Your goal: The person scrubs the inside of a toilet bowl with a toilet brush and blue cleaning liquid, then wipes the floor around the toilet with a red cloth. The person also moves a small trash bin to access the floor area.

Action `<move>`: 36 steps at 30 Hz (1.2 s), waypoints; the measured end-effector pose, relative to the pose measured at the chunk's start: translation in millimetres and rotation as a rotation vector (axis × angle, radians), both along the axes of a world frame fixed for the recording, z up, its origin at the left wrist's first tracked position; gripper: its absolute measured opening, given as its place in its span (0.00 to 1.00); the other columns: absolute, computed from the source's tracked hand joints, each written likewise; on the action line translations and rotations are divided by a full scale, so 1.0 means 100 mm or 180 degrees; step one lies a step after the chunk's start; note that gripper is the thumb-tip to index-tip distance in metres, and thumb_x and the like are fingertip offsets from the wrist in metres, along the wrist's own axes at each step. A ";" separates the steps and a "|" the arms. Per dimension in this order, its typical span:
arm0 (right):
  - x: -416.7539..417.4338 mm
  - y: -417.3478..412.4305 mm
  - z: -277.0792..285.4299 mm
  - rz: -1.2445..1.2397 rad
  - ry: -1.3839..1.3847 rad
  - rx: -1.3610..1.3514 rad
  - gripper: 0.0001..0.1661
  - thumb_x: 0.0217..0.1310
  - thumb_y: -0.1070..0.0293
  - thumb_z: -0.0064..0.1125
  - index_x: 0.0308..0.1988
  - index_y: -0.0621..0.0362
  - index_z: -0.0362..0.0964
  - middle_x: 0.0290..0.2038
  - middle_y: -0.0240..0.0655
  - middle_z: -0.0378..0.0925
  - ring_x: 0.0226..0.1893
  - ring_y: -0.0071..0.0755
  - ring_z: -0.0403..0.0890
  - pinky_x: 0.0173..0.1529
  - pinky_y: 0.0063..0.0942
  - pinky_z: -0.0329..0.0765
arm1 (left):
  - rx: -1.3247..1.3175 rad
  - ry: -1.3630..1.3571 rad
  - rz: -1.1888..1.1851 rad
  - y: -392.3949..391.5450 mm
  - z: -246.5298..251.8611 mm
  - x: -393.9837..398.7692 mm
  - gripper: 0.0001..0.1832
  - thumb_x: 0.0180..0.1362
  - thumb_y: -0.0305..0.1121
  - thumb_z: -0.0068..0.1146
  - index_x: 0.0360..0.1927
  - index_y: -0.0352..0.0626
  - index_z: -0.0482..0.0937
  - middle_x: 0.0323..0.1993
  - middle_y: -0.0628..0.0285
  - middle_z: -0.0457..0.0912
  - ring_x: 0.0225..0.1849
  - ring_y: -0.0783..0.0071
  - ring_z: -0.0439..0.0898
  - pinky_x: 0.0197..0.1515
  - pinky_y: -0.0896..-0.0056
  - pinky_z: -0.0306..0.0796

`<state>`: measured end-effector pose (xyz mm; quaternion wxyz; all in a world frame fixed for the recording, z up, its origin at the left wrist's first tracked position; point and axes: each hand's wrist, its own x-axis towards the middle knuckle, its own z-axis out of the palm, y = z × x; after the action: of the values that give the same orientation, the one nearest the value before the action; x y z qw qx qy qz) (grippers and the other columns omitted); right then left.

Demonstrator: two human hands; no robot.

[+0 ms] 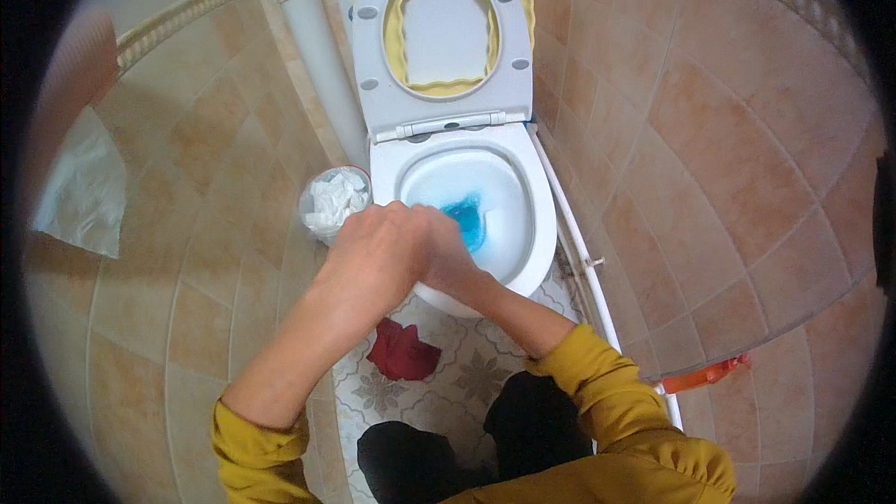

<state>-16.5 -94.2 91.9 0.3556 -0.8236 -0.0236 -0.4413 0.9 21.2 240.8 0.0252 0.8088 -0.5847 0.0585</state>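
My left hand point(378, 245) and my right hand point(448, 248) are pressed together over the front left part of a white toilet bowl point(540, 238). Their fingers point away and down, so whether anything is between them is hidden. Blue liquid point(470, 220) lies at the bottom of the bowl. Behind it the toilet seat point(448, 106) stands raised against the lid, which has a yellow wavy-edged piece around it. A crumpled red cloth point(404, 351) lies on the patterned floor below my forearms.
A bin with crumpled white paper point(337, 197) stands left of the bowl, near a thick white drainpipe point(322, 56). Toilet paper point(87, 185) hangs at the far left. Along the right wall runs a thin white pipe point(595, 294), with an orange-red bottle point(703, 376) beside it.
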 end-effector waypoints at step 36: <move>-0.11 0.15 -0.82 0.0249 0.0285 0.3580 0.33 0.73 0.51 0.40 0.63 0.68 0.59 0.62 0.47 0.67 0.64 0.39 0.66 0.67 0.28 0.58 | 0.0520 0.0213 0.0381 -0.91 -1.69 1.17 0.12 0.53 0.37 0.55 0.31 0.39 0.84 0.33 0.48 0.84 0.37 0.46 0.83 0.41 0.54 0.77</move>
<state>-27.2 -79.6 10.3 0.7564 -0.5237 0.1998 -0.3371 117.6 -70.1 72.2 -0.0248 0.8431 -0.5369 -0.0151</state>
